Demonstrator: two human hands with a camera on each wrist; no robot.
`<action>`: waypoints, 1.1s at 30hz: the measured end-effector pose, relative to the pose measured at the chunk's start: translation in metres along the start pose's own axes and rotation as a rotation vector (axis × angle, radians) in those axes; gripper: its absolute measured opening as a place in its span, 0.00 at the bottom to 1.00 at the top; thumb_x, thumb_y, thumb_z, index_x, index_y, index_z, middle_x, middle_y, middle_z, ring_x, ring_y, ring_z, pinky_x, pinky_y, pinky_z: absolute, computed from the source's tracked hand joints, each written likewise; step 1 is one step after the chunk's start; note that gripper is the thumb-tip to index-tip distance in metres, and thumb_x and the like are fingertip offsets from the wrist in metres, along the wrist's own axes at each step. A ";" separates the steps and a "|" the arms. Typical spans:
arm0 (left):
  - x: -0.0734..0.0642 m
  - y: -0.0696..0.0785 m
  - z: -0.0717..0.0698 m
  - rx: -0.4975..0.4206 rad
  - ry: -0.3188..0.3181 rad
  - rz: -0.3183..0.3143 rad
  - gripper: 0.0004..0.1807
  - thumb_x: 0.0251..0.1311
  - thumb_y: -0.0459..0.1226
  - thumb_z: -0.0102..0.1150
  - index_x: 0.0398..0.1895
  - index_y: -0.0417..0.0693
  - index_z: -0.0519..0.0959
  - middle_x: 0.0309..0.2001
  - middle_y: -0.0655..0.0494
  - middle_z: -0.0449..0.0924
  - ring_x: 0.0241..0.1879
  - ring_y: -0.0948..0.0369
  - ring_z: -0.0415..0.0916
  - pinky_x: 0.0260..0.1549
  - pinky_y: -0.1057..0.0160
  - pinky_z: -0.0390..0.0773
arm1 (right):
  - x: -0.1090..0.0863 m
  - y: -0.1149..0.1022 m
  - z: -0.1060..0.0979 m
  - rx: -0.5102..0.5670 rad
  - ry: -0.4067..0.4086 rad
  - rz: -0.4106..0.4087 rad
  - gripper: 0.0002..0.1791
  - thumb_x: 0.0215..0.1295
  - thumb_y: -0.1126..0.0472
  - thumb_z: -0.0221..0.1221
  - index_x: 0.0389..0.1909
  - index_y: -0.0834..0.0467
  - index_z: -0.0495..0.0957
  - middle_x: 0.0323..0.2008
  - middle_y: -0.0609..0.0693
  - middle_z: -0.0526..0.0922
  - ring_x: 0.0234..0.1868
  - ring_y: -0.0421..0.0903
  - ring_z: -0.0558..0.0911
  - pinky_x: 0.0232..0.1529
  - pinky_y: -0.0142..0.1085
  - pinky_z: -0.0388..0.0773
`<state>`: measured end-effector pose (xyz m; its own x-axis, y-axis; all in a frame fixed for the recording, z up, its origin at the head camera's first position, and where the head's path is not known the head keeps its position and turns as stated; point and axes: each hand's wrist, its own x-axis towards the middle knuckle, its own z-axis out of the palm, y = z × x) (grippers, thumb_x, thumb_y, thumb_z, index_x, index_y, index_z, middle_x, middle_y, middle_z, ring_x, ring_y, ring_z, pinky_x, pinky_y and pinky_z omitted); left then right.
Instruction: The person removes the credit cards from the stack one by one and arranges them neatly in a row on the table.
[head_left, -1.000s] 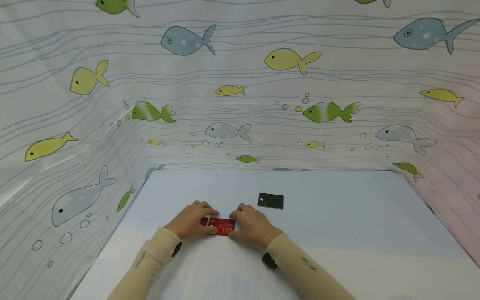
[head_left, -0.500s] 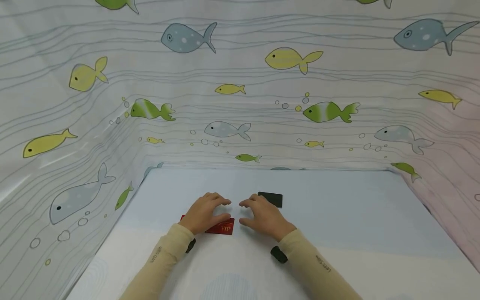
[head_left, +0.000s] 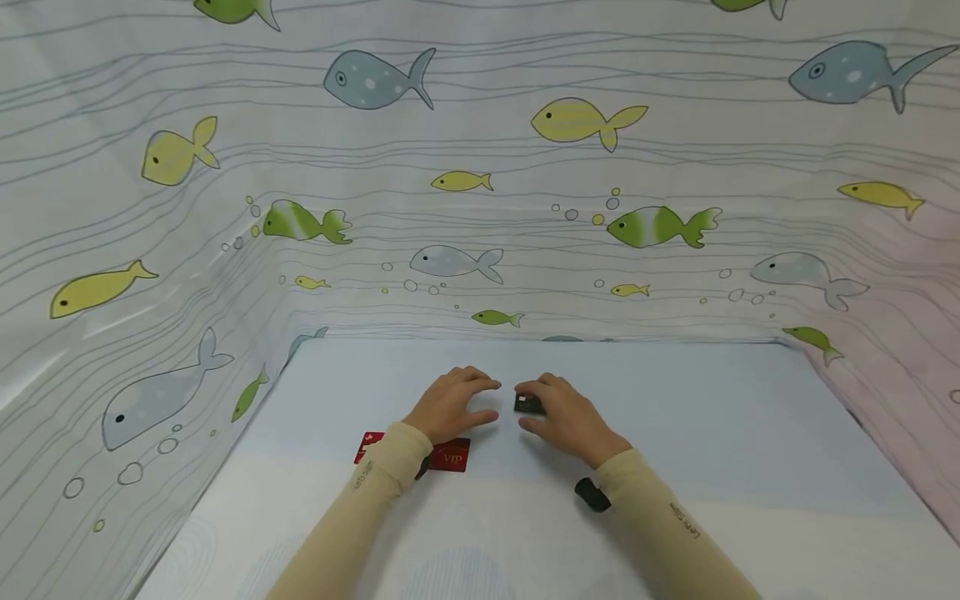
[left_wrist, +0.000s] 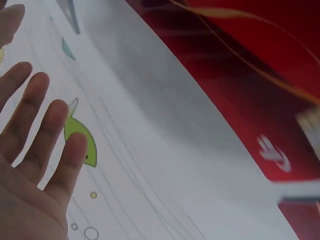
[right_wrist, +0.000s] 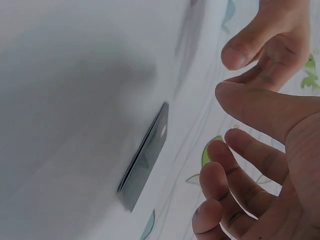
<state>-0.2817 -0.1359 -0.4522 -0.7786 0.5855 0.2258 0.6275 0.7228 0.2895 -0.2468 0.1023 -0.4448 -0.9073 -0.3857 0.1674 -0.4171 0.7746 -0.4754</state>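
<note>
Both hands [head_left: 450,407] [head_left: 567,419], fingers relaxed, hover near stacked black cards [head_left: 528,405], red cards [head_left: 453,456] under the left sleeve [head_left: 390,467].

- Red VIP card [head_left: 453,457]: glossy red with gold "VIP" lettering and thin gold curves; it lies flat, face up, long side running roughly 9 to 3 o'clock in the head view. Its 9 o'clock end is hidden there; the left wrist view shows a white emblem and a blurred pale patch.
- Second red card [head_left: 367,442]: flat at 9 o'clock from the first, a narrow gap between them; partly hidden, white mark near its 11 o'clock corner.
- Black card [head_left: 528,405]: flat at 2 o'clock from the red VIP card, well apart, pale chip towards 9 o'clock, 3 o'clock end hidden; its edge looks layered in the right wrist view.
</note>
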 end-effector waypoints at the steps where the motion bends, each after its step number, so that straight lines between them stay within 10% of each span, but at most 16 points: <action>1: 0.004 0.001 0.002 0.000 -0.010 -0.003 0.27 0.62 0.51 0.69 0.63 0.53 0.80 0.59 0.56 0.78 0.59 0.55 0.74 0.61 0.51 0.73 | -0.001 0.003 -0.002 -0.002 0.000 0.011 0.28 0.61 0.54 0.72 0.62 0.53 0.79 0.51 0.51 0.79 0.53 0.48 0.78 0.54 0.48 0.79; 33: 0.066 0.012 0.033 0.060 -0.266 -0.127 0.35 0.56 0.59 0.70 0.65 0.57 0.79 0.59 0.56 0.77 0.58 0.56 0.73 0.60 0.57 0.73 | 0.004 0.064 -0.009 -0.046 -0.142 0.184 0.36 0.60 0.47 0.72 0.65 0.61 0.76 0.53 0.56 0.76 0.52 0.52 0.77 0.56 0.52 0.76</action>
<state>-0.3254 -0.0768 -0.4644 -0.8268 0.5589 -0.0629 0.5306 0.8123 0.2422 -0.2776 0.1545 -0.4666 -0.9529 -0.3002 -0.0436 -0.2501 0.8590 -0.4467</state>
